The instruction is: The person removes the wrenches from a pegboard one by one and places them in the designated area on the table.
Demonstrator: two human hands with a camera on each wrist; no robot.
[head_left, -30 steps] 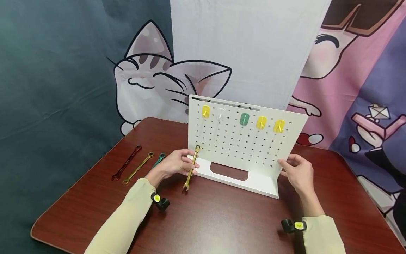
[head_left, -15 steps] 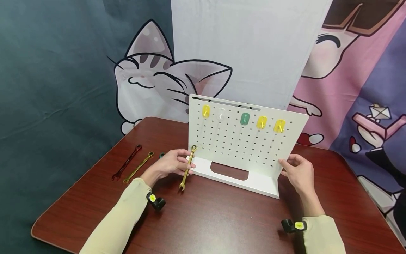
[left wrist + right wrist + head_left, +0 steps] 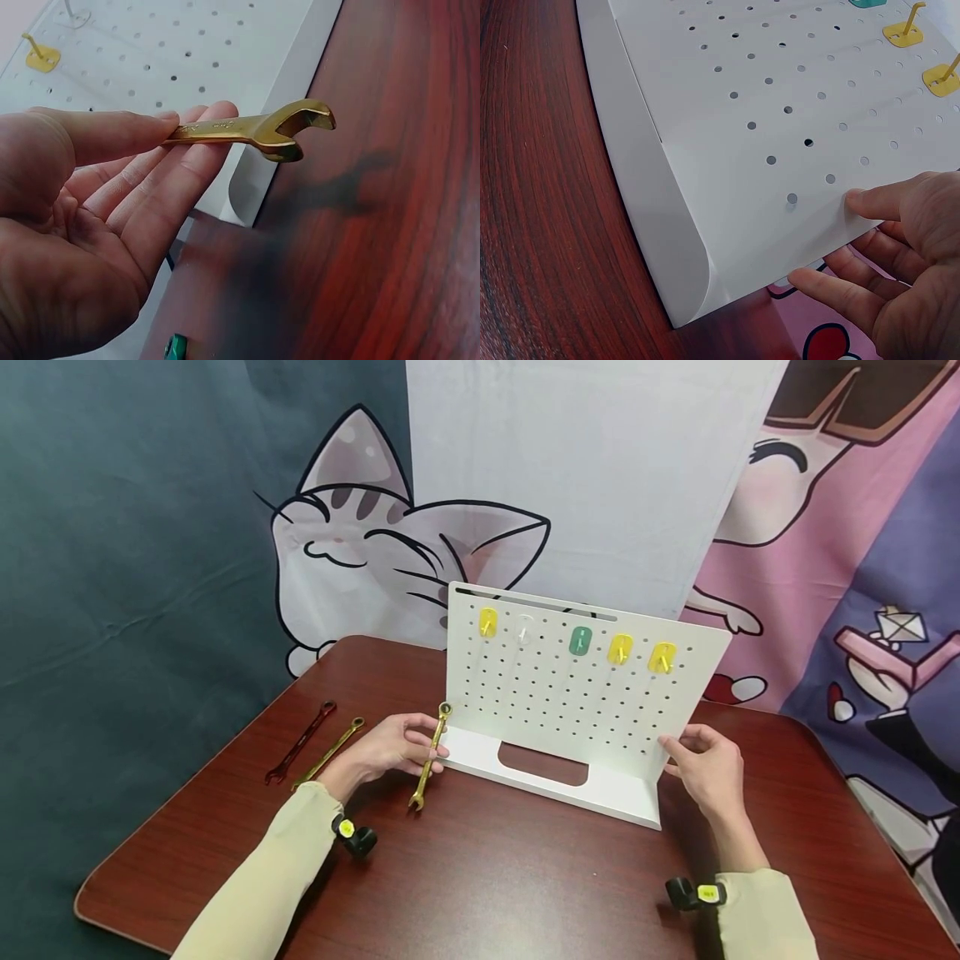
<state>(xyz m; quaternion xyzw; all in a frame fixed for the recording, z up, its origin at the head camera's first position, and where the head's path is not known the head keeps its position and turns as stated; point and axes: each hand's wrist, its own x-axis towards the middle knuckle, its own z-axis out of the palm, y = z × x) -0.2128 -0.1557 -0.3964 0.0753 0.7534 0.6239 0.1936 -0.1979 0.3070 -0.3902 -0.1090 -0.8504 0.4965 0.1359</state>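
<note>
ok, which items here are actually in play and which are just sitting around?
In play:
gold wrench, pinched in the left hand
white pegboard, edge held by the right hand
coloured hooks on the pegboard

Lying about:
red wrench and second gold wrench on the table
cartoon backdrop

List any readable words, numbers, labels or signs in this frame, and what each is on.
No text can be read.
Gold wrench held by the left hand: faint stamping on the shank, too blurred to read.
Yellow tags on the wrist cameras: marks too small to read.
Pegboard: no lettering visible.
</note>
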